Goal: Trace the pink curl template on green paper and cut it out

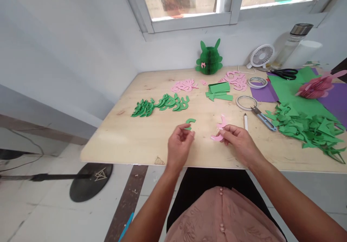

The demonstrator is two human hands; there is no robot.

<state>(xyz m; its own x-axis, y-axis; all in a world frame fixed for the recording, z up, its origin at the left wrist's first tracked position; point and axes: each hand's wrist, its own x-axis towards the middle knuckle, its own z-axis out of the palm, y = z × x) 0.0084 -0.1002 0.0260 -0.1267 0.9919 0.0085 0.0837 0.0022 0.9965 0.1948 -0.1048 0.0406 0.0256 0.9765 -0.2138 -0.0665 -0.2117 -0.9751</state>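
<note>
My left hand (180,143) is curled over the tabletop, its fingertips closed on a small green C-shaped paper cutout (191,120). Between the thumb and fingers of my right hand (240,140) is a pink curved paper cutout (216,138). Another pink curved part (222,121) shows just above those fingers; whether it joins the lower one I cannot tell. To the left lie green curved cutouts (170,102) in overlapping rows, with a tighter green pile (143,108) beside them. Pink cutouts (184,85) lie farther back.
Green paper strips (219,88), tape rolls (246,102), a blue cutter (263,118) and a white pen (245,122) lie right of centre. Green scraps (309,128) cover the right side. Black scissors (284,73), a small fan (261,55) and a green paper rabbit (209,61) are behind.
</note>
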